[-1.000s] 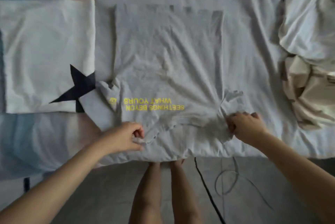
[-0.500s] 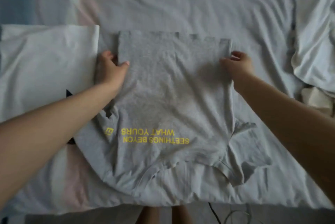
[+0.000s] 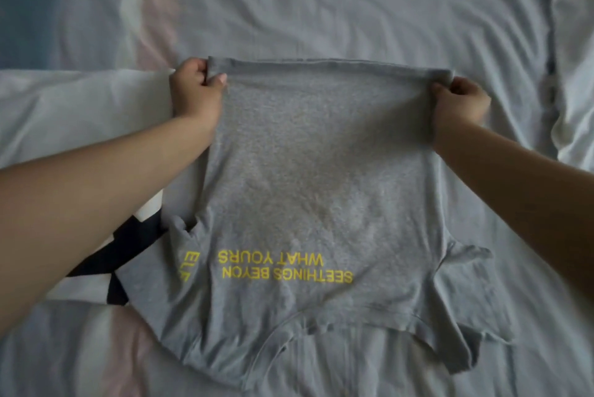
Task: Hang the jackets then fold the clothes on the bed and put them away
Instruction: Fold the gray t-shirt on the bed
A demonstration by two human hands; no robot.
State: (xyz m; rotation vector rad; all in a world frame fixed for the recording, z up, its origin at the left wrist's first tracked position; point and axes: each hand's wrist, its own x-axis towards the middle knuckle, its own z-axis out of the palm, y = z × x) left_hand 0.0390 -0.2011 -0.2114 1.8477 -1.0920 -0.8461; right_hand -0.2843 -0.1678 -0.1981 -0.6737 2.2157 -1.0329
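The folding is partway through, and no jackets are in view, so whether they are hung cannot be told. A grey T-shirt [image 3: 321,187] with yellow lettering [image 3: 286,268] lies across the middle of the bed [image 3: 353,11], its collar [image 3: 289,339] toward the near edge and its hem [image 3: 328,64] toward the far side. Both hands hold the hem's 2 corners. The left hand [image 3: 193,91] has its fingers curled round the left corner with the thumb pinching on top. The right hand [image 3: 459,101] has its fingers bunched and clamped on the right corner. The hem is pulled taut between them and looks raised off the sheet, so the step in hand is likely the lengthwise fold, hem toward collar. The shirt's sides look turned in, though the sleeve [image 3: 475,300] at the near right spills out rumpled and may need tucking. Touching the shirt toward the bed's left edge lies 1 white garment [image 3: 80,114] with a dark star [image 3: 128,252], flat and square, apparently already folded. At the right edge sits crumpled pale cloth [image 3: 575,91]; whether it is clothing or bedding cannot be told. Left to do, by this judgement: finish this shirt, fold any remaining clothes, and put everything away, since the folded garment is on the bed.
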